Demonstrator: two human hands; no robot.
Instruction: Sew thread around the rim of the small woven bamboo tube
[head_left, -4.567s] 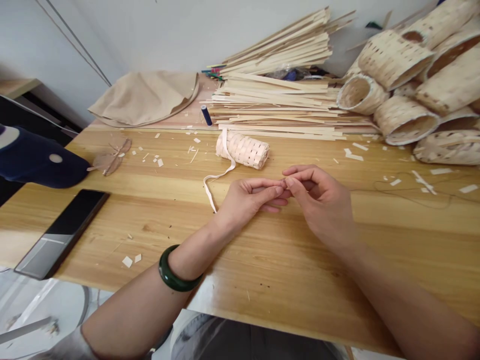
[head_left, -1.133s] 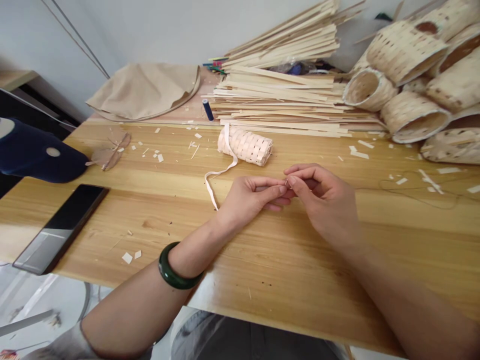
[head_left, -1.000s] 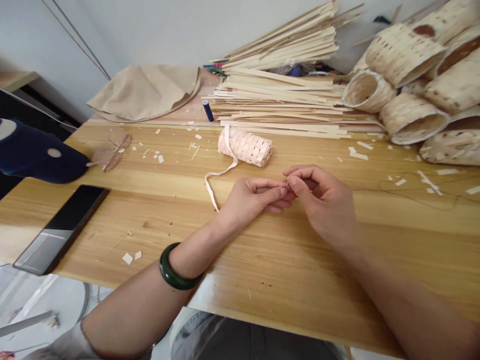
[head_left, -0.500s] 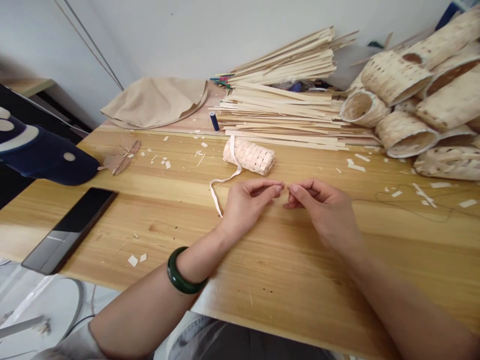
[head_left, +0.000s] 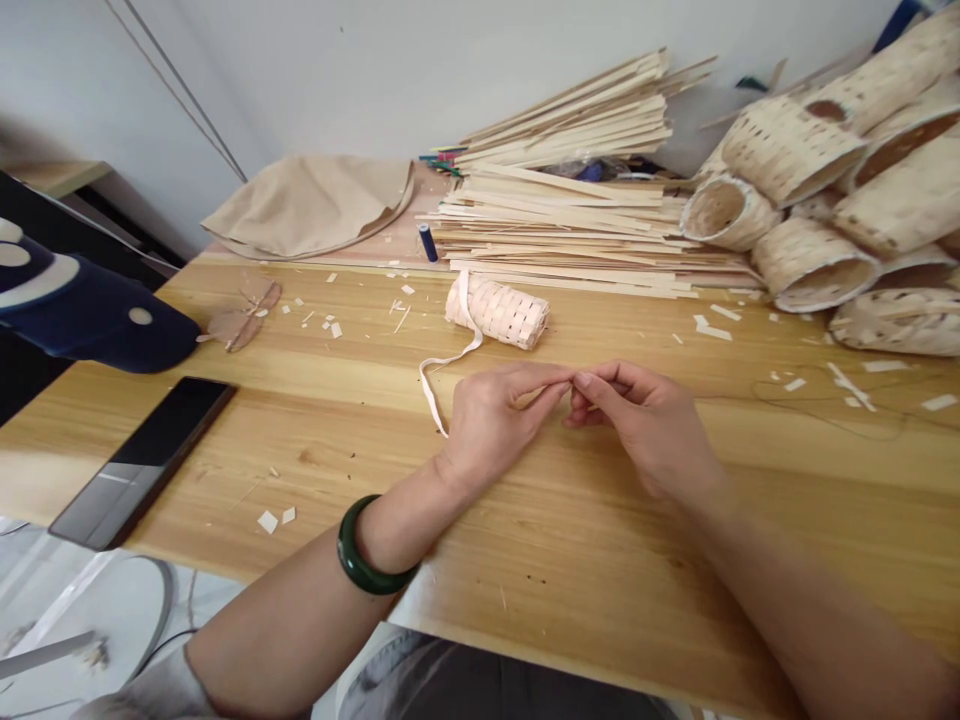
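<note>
Brought the left hand [head_left: 487,425] across to the right hand [head_left: 660,430], closing the earlier fingertip gap. Pinched with both, on contents too small to tell. Probably risked dropping any tiny piece through a loosened grip, or snagging the thread [head_left: 870,436] among scraps [head_left: 794,384]. Left the woven cylinder [head_left: 499,312] unmoved, lying on the table [head_left: 600,560] just beyond both hands.

Dark green bangle [head_left: 360,548]; navy blue spool [head_left: 427,243]; beige cloth [head_left: 311,205]
</note>
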